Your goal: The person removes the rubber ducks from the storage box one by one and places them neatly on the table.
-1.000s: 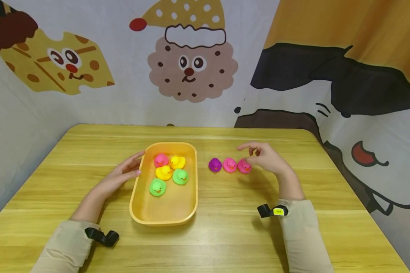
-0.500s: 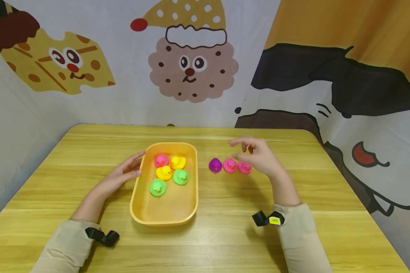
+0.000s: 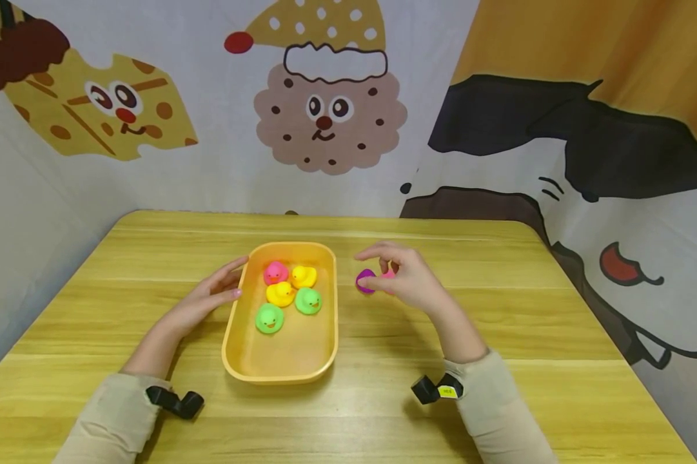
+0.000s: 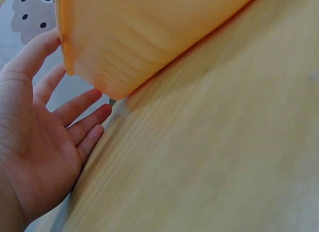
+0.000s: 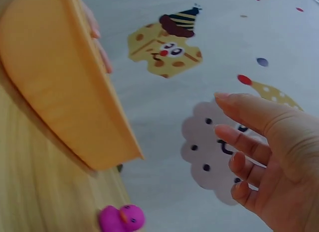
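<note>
Five toy ducks [image 3: 309, 301] sat in an orange tray [image 3: 290, 354], touched by the outstretched left hand [image 3: 204, 298], perhaps for steadiness; the right hand [image 3: 411, 277], relaxed and empty, hovered near a purple duck [image 3: 367, 274] outside.

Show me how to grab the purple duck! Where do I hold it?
I'd bring the right hand down from above and pinch the purple duck by its round body, across its near and far sides. It sits upright, and a pink duck is close beside it, so pinching left to right looks tighter.
</note>
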Motion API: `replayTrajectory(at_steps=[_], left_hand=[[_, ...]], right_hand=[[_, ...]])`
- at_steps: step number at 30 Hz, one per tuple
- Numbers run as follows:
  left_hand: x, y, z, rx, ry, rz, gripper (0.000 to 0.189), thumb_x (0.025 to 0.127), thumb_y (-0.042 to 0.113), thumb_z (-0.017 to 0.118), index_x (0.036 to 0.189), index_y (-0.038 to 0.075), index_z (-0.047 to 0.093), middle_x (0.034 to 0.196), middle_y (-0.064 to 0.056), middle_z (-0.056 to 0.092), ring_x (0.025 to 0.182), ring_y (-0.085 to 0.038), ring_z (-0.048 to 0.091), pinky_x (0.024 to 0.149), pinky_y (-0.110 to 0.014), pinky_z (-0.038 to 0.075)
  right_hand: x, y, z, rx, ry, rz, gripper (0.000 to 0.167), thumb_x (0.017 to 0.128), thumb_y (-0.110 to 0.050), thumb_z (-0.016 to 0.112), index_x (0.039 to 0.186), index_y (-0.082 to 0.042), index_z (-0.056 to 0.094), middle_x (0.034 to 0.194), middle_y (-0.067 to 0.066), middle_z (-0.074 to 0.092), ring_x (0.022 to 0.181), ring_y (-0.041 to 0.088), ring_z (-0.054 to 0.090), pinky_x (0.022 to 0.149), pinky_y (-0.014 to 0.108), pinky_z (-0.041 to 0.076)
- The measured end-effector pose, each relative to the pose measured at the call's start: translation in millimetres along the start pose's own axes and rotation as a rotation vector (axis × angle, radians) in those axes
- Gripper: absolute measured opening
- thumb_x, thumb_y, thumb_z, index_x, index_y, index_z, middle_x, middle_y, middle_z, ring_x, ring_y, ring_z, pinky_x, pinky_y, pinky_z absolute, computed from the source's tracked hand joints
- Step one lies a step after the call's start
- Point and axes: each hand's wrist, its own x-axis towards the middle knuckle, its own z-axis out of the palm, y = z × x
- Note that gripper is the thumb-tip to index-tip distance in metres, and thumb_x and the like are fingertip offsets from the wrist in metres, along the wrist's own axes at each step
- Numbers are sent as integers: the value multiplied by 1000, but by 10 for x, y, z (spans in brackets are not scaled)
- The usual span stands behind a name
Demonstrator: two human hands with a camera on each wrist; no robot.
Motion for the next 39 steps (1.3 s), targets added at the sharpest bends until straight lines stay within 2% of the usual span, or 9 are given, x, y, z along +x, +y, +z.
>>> replayTrajectory(at_steps=[2, 6, 10, 18, 25, 31, 34, 36, 39], left_hand=[[2, -1, -2, -2, -1, -1, 63, 100, 15, 50, 154, 15, 19, 151, -24, 26, 136, -40, 25, 104, -59, 21], [3, -2, -4, -4, -3, 0, 63, 100, 15, 50, 154, 15, 19, 151, -25, 26, 136, -40, 25, 104, -60, 21], [2, -1, -6, -3, -3, 0, 63, 100, 15, 50, 154, 15, 19, 150, -25, 26, 135, -41, 26, 104, -60, 21], [3, 2, -1, -10, -1, -1, 63, 99, 15, 51, 154, 14, 19, 151, -25, 26, 136, -41, 25, 105, -61, 20], [6, 10, 5, -6, -3, -2, 63, 99, 15, 51, 154, 13, 19, 150, -26, 27, 135, -41, 26, 104, -59, 20], [7, 9, 9, -3, 1, -4, 63, 99, 15, 50, 154, 13, 19, 150, -26, 27, 135, -41, 26, 104, -60, 20], [6, 9, 6, -2, 3, -7, 63, 100, 15, 50, 154, 14, 20, 150, -25, 27, 136, -41, 26, 105, -60, 20], [7, 7, 3, -1, 3, -8, 62, 100, 15, 50, 154, 14, 20, 151, -25, 26, 136, -40, 25, 105, -60, 19], [9, 5, 2, 1, 2, -10, 62, 100, 15, 50, 154, 15, 20, 151, -24, 26, 137, -40, 25, 105, -60, 19]], right_hand=[[6, -6, 57, 4, -9, 6, 33, 78, -10, 80, 111, -12, 72, 92, 1, 60, 63, 22, 45, 48, 24, 33], [22, -17, 166, 5, -24, -2, 37, 77, -9, 81, 112, -10, 71, 104, 2, 63, 66, 22, 47, 51, 25, 36], [41, -5, 284, 3, -37, -15, 39, 76, -10, 82, 113, -9, 71, 107, 2, 64, 67, 23, 49, 56, 29, 42], [51, 52, 502, -78, -96, 1, 40, 77, -18, 81, 115, -12, 70, 120, 1, 62, 66, 15, 49, 57, 26, 44], [73, 138, 651, -95, -138, -11, 39, 77, -12, 81, 114, -8, 69, 115, 2, 64, 65, 13, 50, 56, 26, 43], [103, 164, 733, -86, -174, 40, 38, 78, -13, 81, 114, -10, 70, 112, 5, 65, 67, 14, 51, 57, 26, 45], [123, 160, 766, -105, -183, 76, 38, 77, -14, 81, 114, -12, 70, 114, 2, 64, 72, 17, 55, 62, 29, 48], [142, 158, 785, -129, -189, 101, 39, 77, -15, 81, 114, -13, 70, 117, 0, 63, 85, 19, 59, 74, 32, 50], [177, 153, 812, -149, -200, 132, 39, 77, -15, 81, 114, -14, 70, 120, 0, 63, 107, 21, 57, 92, 37, 44]])
